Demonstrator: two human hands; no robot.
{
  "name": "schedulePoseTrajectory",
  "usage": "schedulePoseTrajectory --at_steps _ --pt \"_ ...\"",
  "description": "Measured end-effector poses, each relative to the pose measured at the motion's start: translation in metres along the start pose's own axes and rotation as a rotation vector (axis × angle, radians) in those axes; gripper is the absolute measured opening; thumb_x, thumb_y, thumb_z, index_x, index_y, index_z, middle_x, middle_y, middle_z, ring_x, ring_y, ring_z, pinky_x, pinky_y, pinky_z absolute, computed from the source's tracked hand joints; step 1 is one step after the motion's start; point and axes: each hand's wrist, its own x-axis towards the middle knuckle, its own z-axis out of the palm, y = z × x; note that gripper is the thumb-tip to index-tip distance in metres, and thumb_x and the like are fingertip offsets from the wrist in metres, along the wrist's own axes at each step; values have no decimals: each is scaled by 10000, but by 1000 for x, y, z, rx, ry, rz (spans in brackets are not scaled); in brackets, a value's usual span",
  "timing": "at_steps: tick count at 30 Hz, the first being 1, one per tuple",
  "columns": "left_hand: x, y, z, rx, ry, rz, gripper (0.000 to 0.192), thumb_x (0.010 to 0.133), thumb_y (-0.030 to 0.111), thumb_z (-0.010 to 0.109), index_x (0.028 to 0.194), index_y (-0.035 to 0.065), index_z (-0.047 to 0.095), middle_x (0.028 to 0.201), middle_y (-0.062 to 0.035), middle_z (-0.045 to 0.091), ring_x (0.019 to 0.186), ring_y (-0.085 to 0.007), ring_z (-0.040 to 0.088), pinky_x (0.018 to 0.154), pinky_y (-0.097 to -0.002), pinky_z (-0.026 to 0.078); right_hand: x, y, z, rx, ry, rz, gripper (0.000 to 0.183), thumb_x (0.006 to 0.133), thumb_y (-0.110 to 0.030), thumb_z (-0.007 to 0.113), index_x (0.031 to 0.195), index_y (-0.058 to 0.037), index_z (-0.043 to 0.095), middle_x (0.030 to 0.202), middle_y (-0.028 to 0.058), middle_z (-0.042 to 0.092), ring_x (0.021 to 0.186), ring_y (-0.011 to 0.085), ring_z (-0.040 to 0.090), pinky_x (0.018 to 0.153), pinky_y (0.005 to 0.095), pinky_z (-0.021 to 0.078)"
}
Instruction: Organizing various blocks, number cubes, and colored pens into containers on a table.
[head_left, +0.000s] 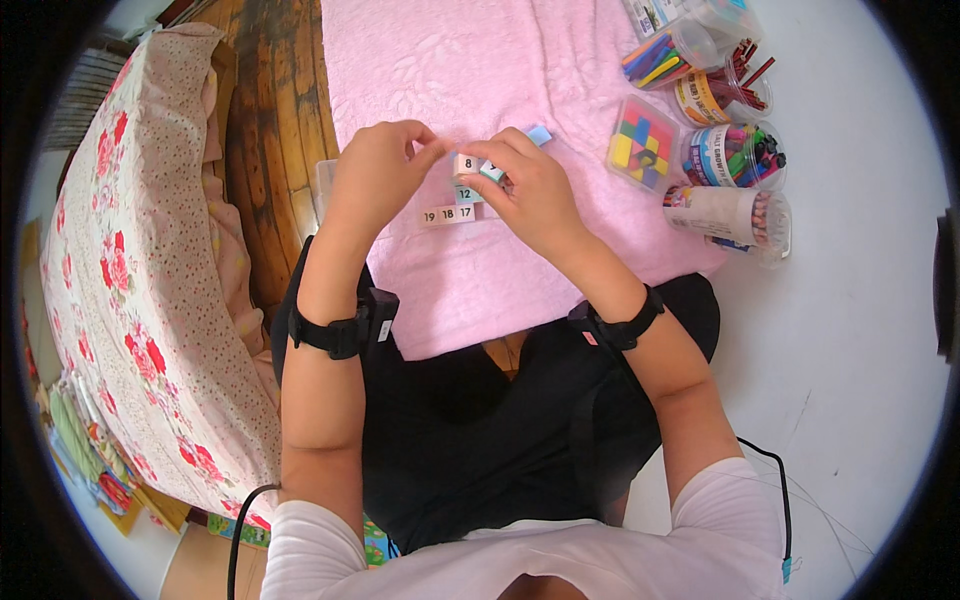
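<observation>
My left hand (382, 169) is raised over the pink cloth (442, 292), thumb and fingertips pinched close together beside the cubes. Whether anything small sits between those fingertips is not clear. My right hand (536, 187) curls its thumb and index finger around a tilted white-topped cube marked 9 (493, 171). Against the same fingertips is a cube marked 8 (467, 164). Just below is a cube marked 12 (464, 194), partly covered by the right thumb. Nearer me, three cubes marked 19, 18 and 17 (448, 215) form a row. A light blue block (538, 136) shows behind my right hand.
Along the right edge lie a clear box of coloured blocks (643, 142), a tub of coloured sticks (667, 56), a jar of markers (733, 155) and a pencil tub (724, 217). A clear container edge (325, 184) shows by my left wrist. A flower-patterned cover (142, 300) rises at left.
</observation>
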Motion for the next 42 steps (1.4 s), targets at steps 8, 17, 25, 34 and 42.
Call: schedulePoseTrajectory --at_steps 8,17,25,34,42 --pt "-4 -11 -2 -387 -183 8 256 920 245 797 1016 9 782 821 -72 705 807 -152 619 771 -329 501 4 -7 9 23 20 -17 312 860 -143 794 1163 -97 735 976 71 628 818 253 646 711 351 524" --pt "-11 -15 18 -32 -18 68 198 908 178 768 962 -12 756 900 -189 747 864 -315 702 807 -402 538 11 0 -7 121 103 62 248 881 -138 794 1117 -79 749 999 83 650 788 212 645 674 312 526" --pt "-2 -9 23 161 -18 65 176 883 117 731 1015 14 787 924 -170 769 855 -342 738 785 -411 568 9 3 -16 121 118 91 234 879 -124 793 1103 -79 741 959 80 656 744 209 634 666 306 516" --pt "-5 -12 15 21 -126 46 257 844 -9 722 1097 4 762 968 -175 765 893 -289 728 828 -381 565 11 9 -18 138 144 96 265 874 -117 788 1126 -65 720 962 90 660 809 218 642 709 318 519" --pt "-5 -17 16 -24 -165 81 240 826 -26 734 1065 -10 739 917 -155 747 851 -253 706 795 -368 551 10 11 -11 195 126 36 363 870 -23 749 1229 -55 708 1071 112 658 872 243 654 765 336 532"
